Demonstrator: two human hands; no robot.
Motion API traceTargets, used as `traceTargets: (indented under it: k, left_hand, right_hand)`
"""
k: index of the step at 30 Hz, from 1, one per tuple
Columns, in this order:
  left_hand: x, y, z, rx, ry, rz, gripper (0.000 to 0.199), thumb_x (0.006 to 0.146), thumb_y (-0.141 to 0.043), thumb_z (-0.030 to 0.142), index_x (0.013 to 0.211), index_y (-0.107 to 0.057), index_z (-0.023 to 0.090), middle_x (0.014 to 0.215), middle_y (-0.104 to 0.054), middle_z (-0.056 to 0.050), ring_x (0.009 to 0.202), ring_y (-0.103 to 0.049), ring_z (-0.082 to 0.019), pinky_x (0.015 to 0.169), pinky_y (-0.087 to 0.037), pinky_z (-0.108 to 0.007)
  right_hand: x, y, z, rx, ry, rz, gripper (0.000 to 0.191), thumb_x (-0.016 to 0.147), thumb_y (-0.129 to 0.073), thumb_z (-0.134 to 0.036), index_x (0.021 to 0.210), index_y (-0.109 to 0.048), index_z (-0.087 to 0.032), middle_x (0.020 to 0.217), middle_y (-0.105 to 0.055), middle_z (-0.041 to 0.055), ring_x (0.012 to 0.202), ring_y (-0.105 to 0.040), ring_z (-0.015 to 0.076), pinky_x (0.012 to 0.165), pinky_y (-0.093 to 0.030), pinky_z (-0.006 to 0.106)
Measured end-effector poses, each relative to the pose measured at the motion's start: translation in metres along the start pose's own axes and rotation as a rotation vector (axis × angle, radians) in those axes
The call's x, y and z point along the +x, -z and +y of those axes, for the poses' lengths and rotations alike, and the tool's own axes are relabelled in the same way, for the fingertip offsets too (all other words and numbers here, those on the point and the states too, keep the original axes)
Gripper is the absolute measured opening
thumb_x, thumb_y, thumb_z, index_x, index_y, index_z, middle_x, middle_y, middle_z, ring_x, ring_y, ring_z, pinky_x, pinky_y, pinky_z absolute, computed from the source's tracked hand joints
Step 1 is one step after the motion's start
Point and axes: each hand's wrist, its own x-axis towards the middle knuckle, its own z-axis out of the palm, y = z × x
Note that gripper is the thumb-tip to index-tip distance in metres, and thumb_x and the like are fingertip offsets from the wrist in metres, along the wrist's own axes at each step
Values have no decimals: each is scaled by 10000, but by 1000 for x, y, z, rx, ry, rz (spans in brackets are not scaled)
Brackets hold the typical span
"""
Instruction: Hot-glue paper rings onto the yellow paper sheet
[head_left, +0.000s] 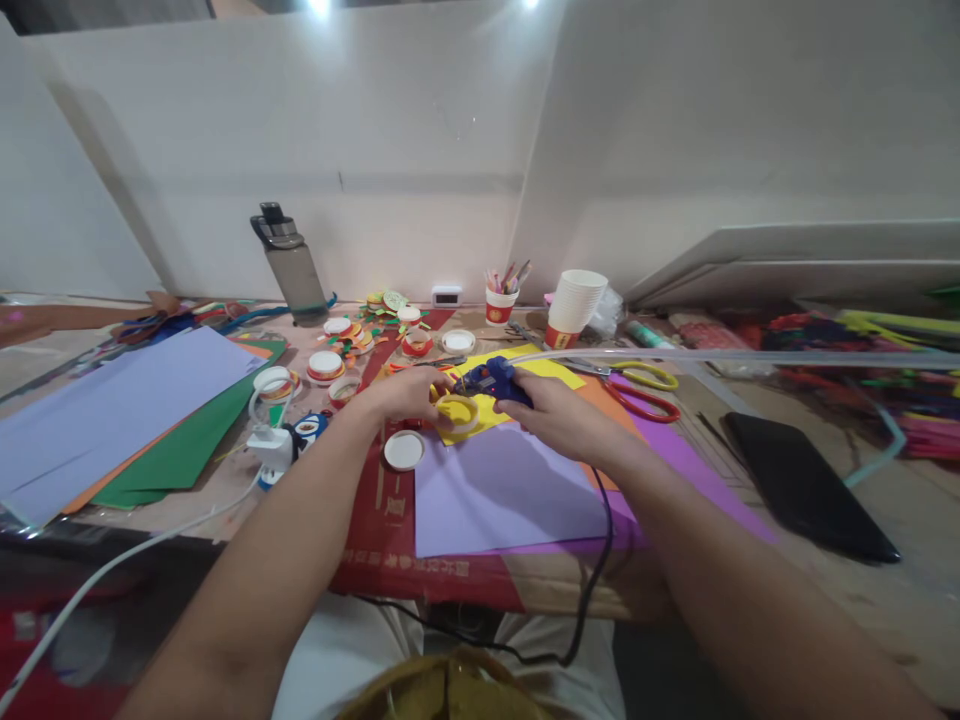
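Note:
My right hand (544, 405) is wrapped round a blue glue gun (491, 379), with a clear glue stick running out to the right and a black cord hanging down. The gun's nozzle points left, just above a pale ring (459, 413) over the yellow paper (487, 425). My left hand (416, 393) is closed at the ring's left side, and its fingertips seem to touch the rim and something small near the nozzle. A white round lid (404, 451) lies below my left hand. Purple paper (510, 490) lies under the work.
Scissors (637, 395), a black phone (810, 485) and stacked paper cups (575, 305) are on the right. Left are coloured sheets (127, 410), a white charger (271, 448) and a bottle (294, 265). Several paper-craft discs (325, 366) lie behind my left arm. Another person's arm (67, 318) reaches in at far left.

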Motion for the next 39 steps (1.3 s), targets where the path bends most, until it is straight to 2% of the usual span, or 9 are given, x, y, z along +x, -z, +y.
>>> traceTargets:
  k: [5,11,17,27,32,39]
  left_hand:
    - [2,0,0,59,28,15,466,627,-747,381,1056,-670,219,1052,-696,-26,902,-646,-196,729,-484,-249]
    - [2,1,3,74,61,17,483,620,-753,352,1070,-659,205,1084,-691,-34,955,-642,-210,792,-491,-255]
    - [6,-1,-3,50,6,6,481,615,-759,359,1069,-663,231,1110,-691,-16,981,-639,-210,824,-487,-264]
    - [5,-2,-3,19,8,12,414,603,-762,371,986,-683,236,1040,-710,2,941,-644,-202,779,-486,-244]
    - [7,-2,-5,17,12,11,504,583,-784,400,1049,-673,244,1092,-695,4,966,-636,-199,805,-483,-242]
    - [5,0,-3,-23,28,-8,583,594,-788,369,1138,-639,221,1131,-682,-15,972,-644,-192,823,-491,-245]
  right_hand:
    - [0,-7,0,-46,17,-65,129,896,-531,-262,953,-602,-170,915,-700,97,784,-621,197,682,-409,266]
    - [1,-11,-2,-105,37,-79,159,920,-499,-242,1008,-600,-157,1000,-699,128,874,-634,214,707,-411,262]
    - [1,-15,-4,-146,31,-107,181,942,-489,-263,1041,-596,-155,1065,-693,147,954,-635,231,753,-420,270]
    - [5,-24,2,-209,39,-99,224,955,-468,-282,1099,-578,-150,1130,-680,157,1013,-635,251,813,-434,295]
    - [4,-23,1,-240,26,-104,232,949,-465,-268,1114,-574,-146,1152,-672,164,1044,-628,277,832,-430,318]
    - [1,-16,1,-266,-19,-117,223,954,-468,-293,1095,-580,-161,1135,-684,148,1001,-642,266,775,-425,309]
